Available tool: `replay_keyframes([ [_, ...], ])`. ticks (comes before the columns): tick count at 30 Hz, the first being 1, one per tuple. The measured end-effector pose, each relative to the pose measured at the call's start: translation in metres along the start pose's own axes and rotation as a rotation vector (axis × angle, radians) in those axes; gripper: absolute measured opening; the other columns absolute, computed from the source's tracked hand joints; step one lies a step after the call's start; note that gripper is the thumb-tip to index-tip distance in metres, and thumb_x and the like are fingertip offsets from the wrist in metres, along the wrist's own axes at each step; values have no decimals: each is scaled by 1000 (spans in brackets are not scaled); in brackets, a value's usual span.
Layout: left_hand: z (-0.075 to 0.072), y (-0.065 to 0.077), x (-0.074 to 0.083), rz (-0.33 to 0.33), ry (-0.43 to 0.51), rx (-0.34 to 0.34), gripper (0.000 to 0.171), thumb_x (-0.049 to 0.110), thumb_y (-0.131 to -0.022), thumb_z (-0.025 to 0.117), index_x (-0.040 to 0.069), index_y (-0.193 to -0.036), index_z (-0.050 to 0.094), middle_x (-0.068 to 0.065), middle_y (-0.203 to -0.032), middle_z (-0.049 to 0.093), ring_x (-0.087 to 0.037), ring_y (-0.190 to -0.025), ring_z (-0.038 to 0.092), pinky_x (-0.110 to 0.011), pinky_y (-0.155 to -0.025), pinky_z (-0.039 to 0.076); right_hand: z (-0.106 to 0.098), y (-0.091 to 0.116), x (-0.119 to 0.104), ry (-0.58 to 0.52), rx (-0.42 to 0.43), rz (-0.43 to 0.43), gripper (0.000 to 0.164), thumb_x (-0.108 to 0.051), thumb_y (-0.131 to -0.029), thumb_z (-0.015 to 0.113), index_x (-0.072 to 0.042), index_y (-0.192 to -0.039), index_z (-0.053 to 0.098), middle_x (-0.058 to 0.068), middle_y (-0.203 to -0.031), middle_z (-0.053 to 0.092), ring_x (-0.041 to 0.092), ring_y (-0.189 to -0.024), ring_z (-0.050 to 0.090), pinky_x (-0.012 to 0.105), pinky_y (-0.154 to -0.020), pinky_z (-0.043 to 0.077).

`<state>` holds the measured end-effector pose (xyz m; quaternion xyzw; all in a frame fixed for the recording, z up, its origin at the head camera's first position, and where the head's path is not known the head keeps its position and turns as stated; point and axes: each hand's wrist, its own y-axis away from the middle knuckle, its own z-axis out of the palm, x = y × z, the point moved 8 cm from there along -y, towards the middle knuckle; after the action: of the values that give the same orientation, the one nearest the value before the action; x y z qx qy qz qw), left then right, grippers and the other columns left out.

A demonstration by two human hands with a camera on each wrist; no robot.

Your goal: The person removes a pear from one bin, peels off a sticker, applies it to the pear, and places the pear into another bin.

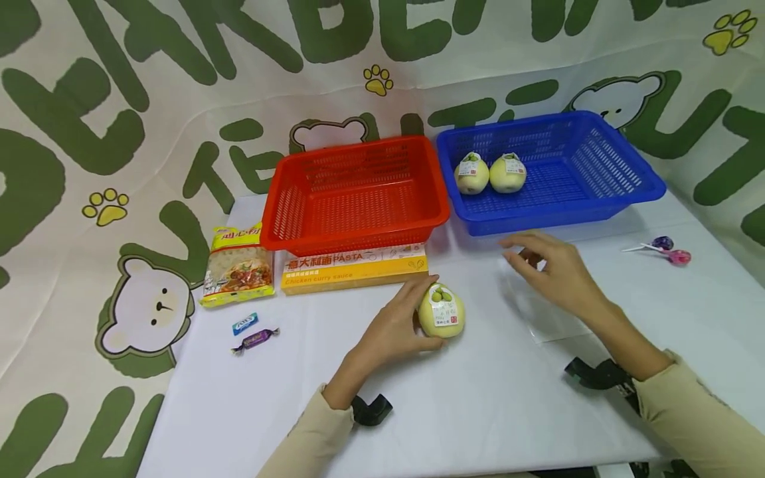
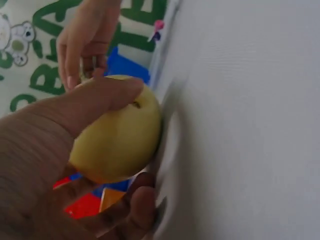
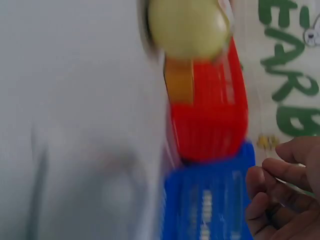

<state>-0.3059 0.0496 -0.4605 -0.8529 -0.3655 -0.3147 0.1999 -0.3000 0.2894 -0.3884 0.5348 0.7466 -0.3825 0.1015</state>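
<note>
My left hand grips a round pale yellow pear with a white label on its top. In the left wrist view the thumb lies over the pear and the fingers curve beneath it, close to the tabletop. My right hand hovers in front of the blue basket, fingers loosely bent and holding nothing. Two similar labelled pears sit in the left end of that basket. A clear plastic sheet or bag lies flat on the table below my right hand.
A red basket stands left of the blue one. Before it lie a pasta box and a yellow bag of pasta. Two wrapped candies lie at left, two lollipops at right. A printed cloth hangs behind.
</note>
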Motion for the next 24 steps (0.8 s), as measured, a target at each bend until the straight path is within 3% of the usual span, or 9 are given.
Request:
replay_keyframes([
  [3,1,-4,2,7,-48,46,96,34,-70,88,18,-151,39,3,-146,43,-13,-120,53,-36,-99,49,-38,-6,20,150,38,-13,22,-5,-92,71,-3,-114,71,12,-108,66,18,-74,56,13,-58,40],
  [5,-1,-7,5,5,-48,78,92,36,-68,86,17,-147,43,3,-139,49,-13,-113,55,-33,-94,51,-64,-10,39,248,56,17,25,-7,-92,70,0,-116,69,16,-110,65,24,-77,58,18,-59,40],
  [8,-9,-14,14,4,-12,121,88,37,-66,83,18,-142,46,3,-128,54,-12,-104,55,-30,-85,53,-103,-15,77,350,29,166,38,-17,-97,64,3,-130,62,24,-126,57,39,-98,59,38,-81,50],
  [9,-14,-18,20,13,3,137,87,38,-65,83,18,-142,46,4,-125,55,-12,-103,55,-30,-84,52,-114,-16,91,381,8,222,45,-22,-99,62,4,-135,57,28,-134,51,44,-110,55,48,-92,46],
  [11,-25,-28,33,41,27,164,87,36,-65,83,19,-142,46,4,-120,56,-12,-99,54,-30,-80,52,-132,-15,120,441,-53,343,59,-35,-101,56,6,-143,46,33,-144,39,53,-127,39,66,-101,32],
  [13,-37,-42,49,84,27,183,88,35,-66,83,19,-144,45,4,-121,55,-11,-99,54,-30,-79,52,-141,-12,143,496,-132,439,72,-47,-102,49,8,-147,37,36,-149,29,58,-135,22,73,-103,21],
  [18,-68,-98,88,179,0,192,90,28,-67,84,15,-147,43,0,-130,52,-12,-106,52,-26,-83,52,-147,-8,166,559,-183,479,83,-60,-100,42,9,-145,39,37,-147,30,60,-129,23,72,-89,25],
  [21,-78,-147,99,162,-10,183,90,28,-68,84,15,-147,43,-1,-136,48,-13,-111,51,-22,-84,50,-144,-8,167,541,-177,484,83,-61,-100,42,8,-147,39,35,-148,29,59,-130,23,72,-88,25],
  [24,-74,-203,105,127,-55,152,91,33,-68,84,16,-148,43,-1,-140,46,-13,-114,49,-21,-87,48,-145,-6,166,511,-163,493,83,-60,-100,42,8,-147,38,35,-149,29,59,-130,23,71,-87,25],
])
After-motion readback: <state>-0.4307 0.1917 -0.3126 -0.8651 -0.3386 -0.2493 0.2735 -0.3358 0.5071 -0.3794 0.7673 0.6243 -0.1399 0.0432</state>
